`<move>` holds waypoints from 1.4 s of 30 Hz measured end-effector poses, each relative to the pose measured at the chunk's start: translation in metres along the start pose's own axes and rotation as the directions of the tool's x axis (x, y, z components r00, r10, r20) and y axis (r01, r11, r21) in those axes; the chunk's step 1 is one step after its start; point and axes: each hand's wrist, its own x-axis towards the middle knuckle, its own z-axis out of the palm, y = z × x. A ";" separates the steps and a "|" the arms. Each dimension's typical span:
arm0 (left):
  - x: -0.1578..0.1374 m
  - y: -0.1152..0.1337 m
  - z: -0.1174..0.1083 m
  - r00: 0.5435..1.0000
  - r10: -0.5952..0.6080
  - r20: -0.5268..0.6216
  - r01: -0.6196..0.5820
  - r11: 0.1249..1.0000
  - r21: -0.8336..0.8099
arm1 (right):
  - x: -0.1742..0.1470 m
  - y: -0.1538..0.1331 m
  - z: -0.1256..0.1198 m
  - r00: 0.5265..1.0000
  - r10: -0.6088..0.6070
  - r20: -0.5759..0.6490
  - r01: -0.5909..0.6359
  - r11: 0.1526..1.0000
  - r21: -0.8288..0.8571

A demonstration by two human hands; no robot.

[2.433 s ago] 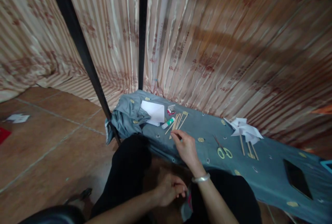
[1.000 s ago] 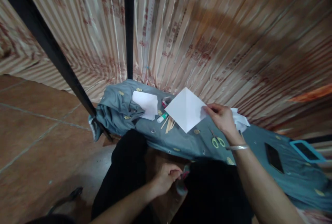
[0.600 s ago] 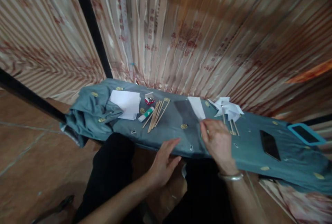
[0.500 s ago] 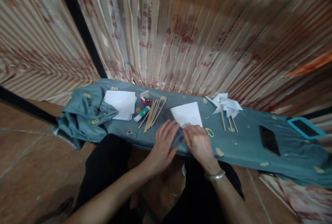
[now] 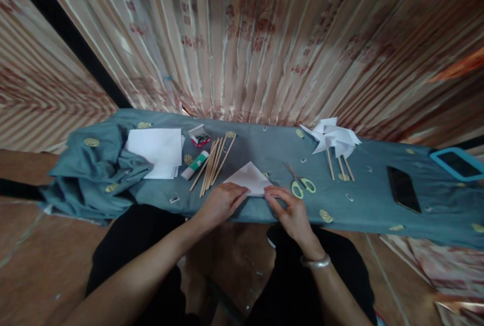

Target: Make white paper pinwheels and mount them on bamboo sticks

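Observation:
A sheet of white paper (image 5: 249, 176), now a triangle with its point away from me, lies at the front of the cloth-covered surface. My left hand (image 5: 223, 200) pinches its near left edge, and my right hand (image 5: 289, 210) grips the near right corner between thumb and fingers. Just right of the paper lie scissors (image 5: 298, 182) with green handles. To the left are several wooden sticks (image 5: 212, 167) and a green-and-white glue stick (image 5: 194, 165).
A stack of white paper (image 5: 155, 149) lies at the left, beside a small open red-and-white box (image 5: 199, 136) of dark pieces. White paper pinwheels (image 5: 333, 137) on sticks lie at the right. Beyond them are a black phone (image 5: 403, 189) and a blue-framed device (image 5: 457, 164). A curtain (image 5: 242, 39) hangs behind.
The paper has gone from a flat, four-sided shape to a folded triangle. Both hands have shifted to its near edge. The scissors, mostly hidden before, now show. My view has shifted slightly.

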 end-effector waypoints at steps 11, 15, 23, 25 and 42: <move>-0.020 0.011 0.018 0.977 0.214 0.018 -0.209 0.929 0.306 | 0.050 0.030 0.029 0.969 0.175 -0.177 -0.161 0.983 0.088; -0.028 0.010 0.024 0.986 0.148 0.070 -0.163 0.928 0.334 | 0.048 0.034 0.035 0.972 0.143 -0.188 -0.157 0.986 -0.063; -0.029 0.002 0.024 0.990 0.115 0.082 -0.137 0.929 0.345 | 0.049 0.030 0.039 0.970 0.105 -0.217 -0.144 0.974 -0.175; -0.030 0.001 0.025 0.990 0.114 0.082 -0.135 0.927 0.350 | 0.050 0.030 0.040 0.970 0.095 -0.223 -0.140 0.970 -0.197; -0.027 -0.001 0.023 0.987 0.100 0.125 -0.139 0.926 0.351 | 0.053 0.026 0.042 0.969 0.097 -0.226 -0.147 0.965 -0.217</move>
